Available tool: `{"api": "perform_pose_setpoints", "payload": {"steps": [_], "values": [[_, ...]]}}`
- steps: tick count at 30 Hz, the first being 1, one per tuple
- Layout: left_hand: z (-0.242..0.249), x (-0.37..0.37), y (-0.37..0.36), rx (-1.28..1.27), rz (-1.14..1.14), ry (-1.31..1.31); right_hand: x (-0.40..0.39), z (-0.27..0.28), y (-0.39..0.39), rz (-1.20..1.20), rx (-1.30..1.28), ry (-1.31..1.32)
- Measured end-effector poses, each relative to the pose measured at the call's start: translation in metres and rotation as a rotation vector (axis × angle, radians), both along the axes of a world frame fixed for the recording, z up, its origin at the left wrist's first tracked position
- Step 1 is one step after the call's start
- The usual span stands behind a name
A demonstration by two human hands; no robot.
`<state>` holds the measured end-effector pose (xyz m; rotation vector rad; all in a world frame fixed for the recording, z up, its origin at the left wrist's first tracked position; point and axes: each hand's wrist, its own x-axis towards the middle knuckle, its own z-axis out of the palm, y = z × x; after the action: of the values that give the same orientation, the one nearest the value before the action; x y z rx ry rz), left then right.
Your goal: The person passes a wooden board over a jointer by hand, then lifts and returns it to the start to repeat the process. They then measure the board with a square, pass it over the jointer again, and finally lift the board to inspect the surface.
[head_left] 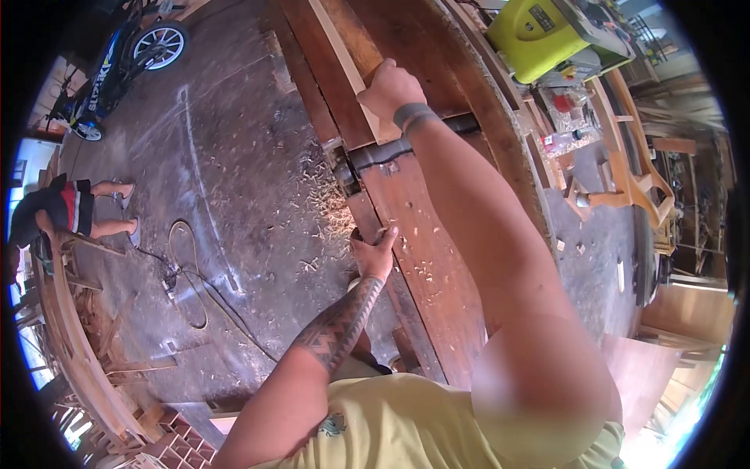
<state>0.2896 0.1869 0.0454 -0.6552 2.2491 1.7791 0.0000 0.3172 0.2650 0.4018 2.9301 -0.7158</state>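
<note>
My right hand [391, 87] is closed over a long pale wooden strip [337, 43] near its close end. The strip lies lengthwise on the reddish-brown bed of a woodworking machine, just beyond a dark roller-like cross bar [379, 153]. Closer to me, my left hand [371, 254] rests on the left edge of the machine's near bed [426, 273]. Its thumb is spread over the top, and the other fingers are partly hidden at the side. No loose piece shows in that hand. Curled wood shavings [332, 211] lie beside the bar and on the near bed.
A yellow-green machine [539, 35] stands at upper right, near a wooden chair-like frame [629, 168]. A cable [199, 285] snakes over the concrete floor at left. Another person [74, 207] is at far left by curved timber [66, 336]. A motorbike [117, 70] stands upper left.
</note>
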Motion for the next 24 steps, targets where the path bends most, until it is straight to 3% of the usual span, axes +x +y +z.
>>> {"api": "perform_pose_setpoints", "payload": {"steps": [2, 5, 8, 9, 12, 13, 16, 17, 18, 20, 22, 24], "values": [[0.025, -0.002, 0.001, 0.016, 0.011, -0.038, -0.014, 0.002, 0.001, 0.005, -0.004, 0.004], [0.009, -0.001, 0.004, -0.217, -0.026, -0.01, -0.021, -0.003, 0.008, 0.034, 0.015, 0.03], [-0.01, -0.006, 0.004, 0.026, 0.068, -0.003, 0.022, 0.016, 0.013, 0.067, 0.019, 0.011], [-0.008, -0.006, 0.004, -0.006, 0.054, -0.014, 0.047, 0.025, 0.016, 0.057, -0.02, -0.015], [-0.005, -0.005, 0.006, -0.067, 0.083, -0.001, 0.141, 0.03, 0.035, 0.039, -0.025, -0.025], [-0.035, -0.007, 0.009, -0.077, 0.053, 0.014, 0.179, 0.031, 0.038, 0.04, -0.026, -0.037], [-0.025, -0.006, 0.002, -0.068, 0.05, -0.068, 0.313, 0.029, 0.043, 0.054, -0.101, -0.025], [0.002, -0.004, -0.002, -0.245, 0.008, -0.143, 0.36, 0.033, 0.042, 0.042, -0.112, -0.021], [0.026, -0.002, -0.007, -0.158, 0.058, -0.138, 0.405, 0.038, 0.042, 0.033, -0.125, -0.02], [0.024, -0.003, -0.017, -0.075, 0.0, 0.12, 0.493, 0.059, 0.038, -0.039, -0.195, -0.127], [0.053, -0.01, -0.025, 0.168, -0.107, 0.325, 0.58, 0.067, 0.041, -0.058, -0.226, -0.21], [0.083, -0.002, -0.011, 0.355, -0.1, 0.292, 0.658, 0.078, 0.05, -0.039, -0.221, -0.248]]}}
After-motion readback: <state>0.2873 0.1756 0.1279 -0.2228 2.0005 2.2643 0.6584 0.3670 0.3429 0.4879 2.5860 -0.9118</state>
